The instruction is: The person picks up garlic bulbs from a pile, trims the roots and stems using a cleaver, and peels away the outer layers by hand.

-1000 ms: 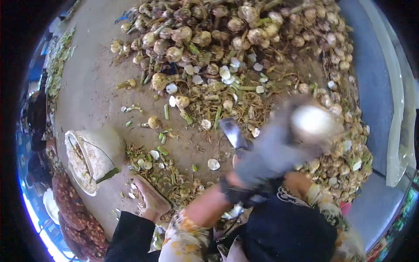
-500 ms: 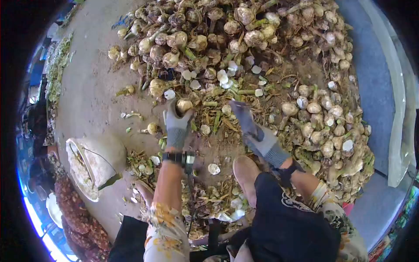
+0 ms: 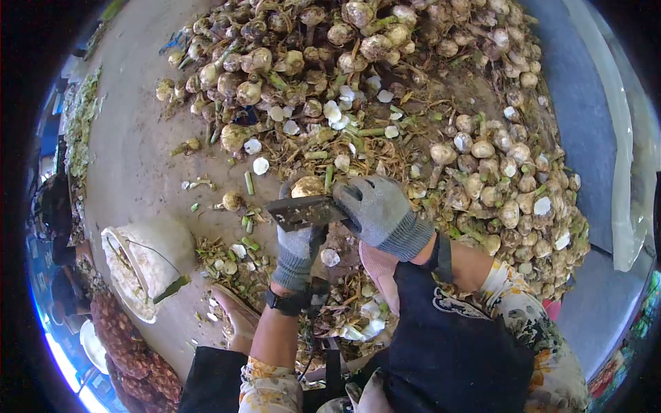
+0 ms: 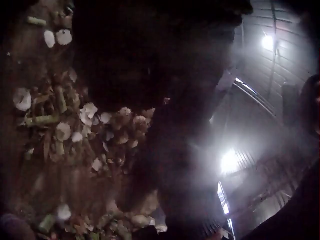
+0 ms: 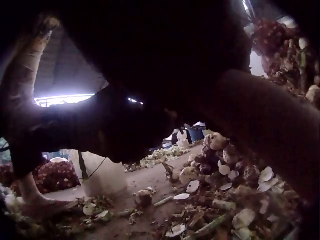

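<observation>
In the head view a gloved right hand (image 3: 379,210) grips the handle of a broad dark blade (image 3: 303,212). The blade lies across the front of a garlic bulb (image 3: 308,186), over the fingers of the gloved left hand (image 3: 298,248). That left hand holds the bulb from its left side, its fingers partly hidden by the blade. Both wrist views are dark, with the hands there mostly in shadow.
A large heap of bulbs (image 3: 258,60) fills the top, and another pile (image 3: 506,179) lies right. Cut slices and stalks litter the floor (image 3: 138,158). A white bucket (image 3: 155,255) stands left, near red net sacks (image 3: 124,337). Feet flank the trimmings.
Since half a second ago, the right hand has moved left with the blade, which now crosses in front of the bulb. The left hand, which took up this bulb, has shifted slightly right and down.
</observation>
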`<action>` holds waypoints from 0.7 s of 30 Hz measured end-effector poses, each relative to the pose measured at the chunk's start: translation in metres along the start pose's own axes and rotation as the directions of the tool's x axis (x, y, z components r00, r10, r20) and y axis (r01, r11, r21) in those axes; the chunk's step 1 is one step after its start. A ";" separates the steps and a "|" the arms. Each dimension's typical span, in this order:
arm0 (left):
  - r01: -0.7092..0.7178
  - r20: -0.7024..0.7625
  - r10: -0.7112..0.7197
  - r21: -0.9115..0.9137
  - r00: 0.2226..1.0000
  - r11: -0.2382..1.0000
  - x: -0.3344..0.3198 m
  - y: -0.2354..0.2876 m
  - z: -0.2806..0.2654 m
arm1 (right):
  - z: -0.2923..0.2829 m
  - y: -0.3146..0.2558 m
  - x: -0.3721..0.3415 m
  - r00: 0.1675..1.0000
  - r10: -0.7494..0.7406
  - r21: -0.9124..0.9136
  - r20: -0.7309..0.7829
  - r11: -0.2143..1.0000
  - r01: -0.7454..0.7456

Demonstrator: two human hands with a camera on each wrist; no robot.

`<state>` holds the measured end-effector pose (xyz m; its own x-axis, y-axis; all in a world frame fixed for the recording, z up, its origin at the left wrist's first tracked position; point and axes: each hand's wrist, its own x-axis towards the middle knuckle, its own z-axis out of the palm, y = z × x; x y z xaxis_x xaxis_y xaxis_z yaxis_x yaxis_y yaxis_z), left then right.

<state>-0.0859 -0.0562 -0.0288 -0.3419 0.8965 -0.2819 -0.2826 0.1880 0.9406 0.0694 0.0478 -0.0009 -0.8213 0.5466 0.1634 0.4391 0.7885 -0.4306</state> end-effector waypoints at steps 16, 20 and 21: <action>-0.055 -0.192 0.058 0.025 0.980 0.998 0.013 0.001 0.006 | 0.022 0.041 -0.028 0.676 0.648 0.738 0.350 0.253 -0.625; -0.079 -0.176 0.071 -0.040 0.982 0.996 0.013 0.025 0.049 | 0.080 0.036 -0.049 0.848 0.492 0.815 0.199 0.396 -0.422; -0.071 -0.135 0.043 -0.204 0.990 0.976 0.013 0.042 0.071 | 0.054 0.027 -0.041 0.804 0.541 0.558 0.248 0.599 -0.574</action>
<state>-0.0388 -0.0087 0.0208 -0.4717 0.8414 -0.2637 -0.4346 0.0384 0.8998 0.0950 0.0318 -0.0673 -0.5132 0.7959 -0.3213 0.5315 0.0008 -0.8470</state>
